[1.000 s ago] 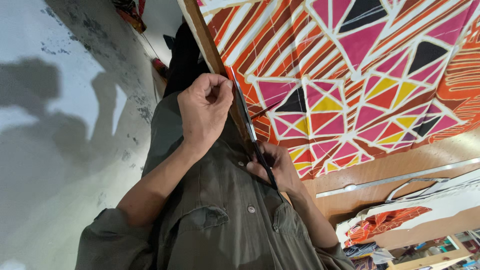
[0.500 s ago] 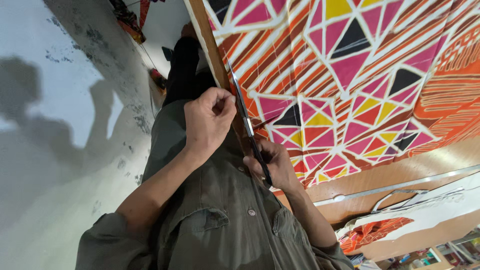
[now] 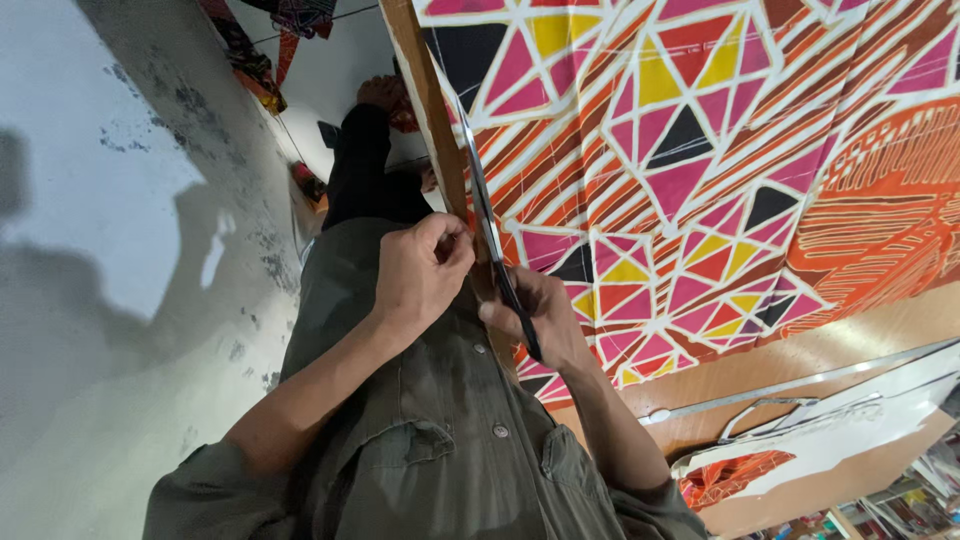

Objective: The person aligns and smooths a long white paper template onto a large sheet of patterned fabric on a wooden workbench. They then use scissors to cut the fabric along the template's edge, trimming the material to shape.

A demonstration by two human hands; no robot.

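A batik cloth (image 3: pixel 700 180) with pink, yellow, black and orange triangles is stretched on a wooden frame (image 3: pixel 425 110) beside my lap. My right hand (image 3: pixel 540 325) grips dark-handled scissors (image 3: pixel 485 225). Their long blades point away from me along the frame's edge, where the cloth meets the wood. My left hand (image 3: pixel 420 275) is closed, pinching at that same edge right beside the blades. Both hands sit close together above my olive shirt (image 3: pixel 430 440). The scissor tips lie against the cloth border.
Grey concrete floor (image 3: pixel 110 250) with shadows fills the left. My black-trousered leg (image 3: pixel 365 170) stretches ahead. A wooden surface (image 3: pixel 860 350) at lower right carries a metal strip (image 3: pixel 800 385), white sheets and an orange patterned cloth piece (image 3: pixel 735 475). Coloured cloths hang at the top.
Both hands have stayed together at the frame's edge and sit lower in view. The scissors now reach further up along the wood. The view has shifted across the cloth.
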